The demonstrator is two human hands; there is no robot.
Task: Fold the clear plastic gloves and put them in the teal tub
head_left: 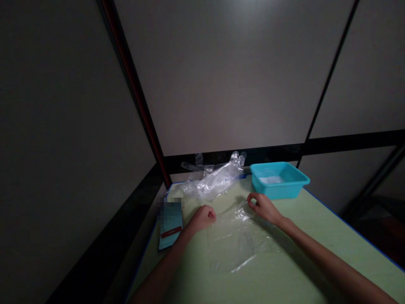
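A clear plastic bag (229,245) lies spread over the pale green table between my two hands. My left hand (204,216) is closed on the bag's upper left corner, with its fingers curled in. At the upper right corner my right hand (263,207) pinches the film between thumb and fingers, the wrist slightly raised. The bag's far edge stretches between the two hands, while its lower part rests crinkled on the table. Just beyond my hands sits a heap of crumpled clear plastic bags (215,181).
Behind my right hand stands a turquoise plastic basin (280,192) with something whitish inside. A flat phone-like device (171,226), partly blurred out, lies by the table's left edge. The green table (303,228) has a blue rim and meets panelled walls (228,84).
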